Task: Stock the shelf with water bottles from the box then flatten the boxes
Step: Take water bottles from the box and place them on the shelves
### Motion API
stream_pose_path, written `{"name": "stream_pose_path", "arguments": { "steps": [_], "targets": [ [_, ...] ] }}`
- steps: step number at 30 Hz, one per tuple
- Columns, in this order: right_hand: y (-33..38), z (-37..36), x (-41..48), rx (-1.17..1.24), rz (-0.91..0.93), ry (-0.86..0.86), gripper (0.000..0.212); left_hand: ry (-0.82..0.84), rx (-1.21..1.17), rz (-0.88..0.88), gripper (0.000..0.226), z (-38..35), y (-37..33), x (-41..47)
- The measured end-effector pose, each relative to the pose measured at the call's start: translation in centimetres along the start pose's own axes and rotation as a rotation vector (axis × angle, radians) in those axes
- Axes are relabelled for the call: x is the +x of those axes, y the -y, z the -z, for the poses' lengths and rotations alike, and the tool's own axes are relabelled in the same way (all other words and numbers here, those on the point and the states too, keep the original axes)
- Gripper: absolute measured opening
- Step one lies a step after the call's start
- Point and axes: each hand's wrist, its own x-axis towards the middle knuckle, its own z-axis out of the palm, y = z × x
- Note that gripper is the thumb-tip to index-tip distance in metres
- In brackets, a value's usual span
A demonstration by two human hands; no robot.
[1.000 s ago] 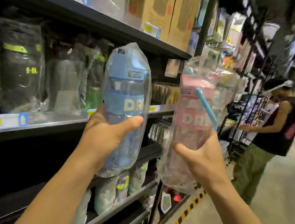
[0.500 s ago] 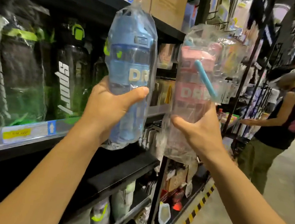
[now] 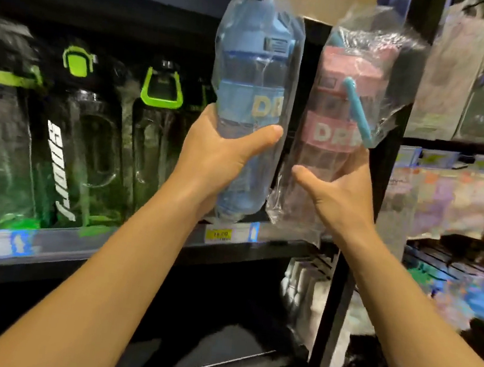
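Observation:
My left hand [image 3: 219,156] grips a blue water bottle [image 3: 254,75] wrapped in clear plastic, held upright in front of the shelf [image 3: 135,246]. Beside it my right hand [image 3: 340,195] holds a pink water bottle [image 3: 339,103] with a blue strap, also in a clear bag. Both bottles hang at the right end of the shelf bay, close to each other, just above the shelf's front edge. No box is in view.
Black and green bottles [image 3: 87,140] in plastic fill the shelf to the left. A black upright post [image 3: 340,287] stands right of the pink bottle, with blurred packaged goods [image 3: 471,89] beyond it. Lower shelves [image 3: 228,355] hold more wrapped items.
Both hands have carried the bottles up and in toward the shelf, nearer each other. The view has turned toward the shelving, and the person in the aisle is out of sight.

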Motion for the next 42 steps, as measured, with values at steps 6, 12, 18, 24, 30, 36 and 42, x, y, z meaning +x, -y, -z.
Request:
{"name": "stream_pose_path", "arguments": {
  "steps": [6, 12, 18, 24, 30, 36, 42],
  "targets": [
    [-4.5, -0.7, 3.6, 0.139, -0.031, 0.027, 0.079, -0.165, 0.209, -0.063, 0.065, -2.8, 2.9, 1.9],
    [-8.3, -2.9, 5.0, 0.164, -0.101, 0.192, 0.078, -0.236, 0.417, -0.028, 0.061, -2.9, 7.1, 2.8],
    [-11.0, -3.9, 4.6, 0.048, -0.172, 0.383, 0.102, -0.275, 0.406, 0.2, 0.075, -2.1, 11.5, 3.1],
    [-11.7, -4.6, 5.0, -0.035, -0.29, 0.505, 0.099, -0.209, 0.406, 0.352, 0.095, -1.3, 11.6, 3.9],
    [-10.8, -4.8, 5.1, -0.058, -0.325, 0.503, 0.097, -0.273, 0.431, 0.364, 0.084, -1.3, 11.7, 3.4],
    [-9.8, -4.8, 4.2, -0.109, -0.314, 0.534, 0.094, -0.258, 0.463, 0.355, 0.071, -0.9, 11.7, 3.2],
    [-8.9, -4.2, 4.0, -0.178, -0.312, 0.565, 0.104, -0.241, 0.488, 0.365, 0.071, -0.7, 10.9, 2.7]
  ]
}}
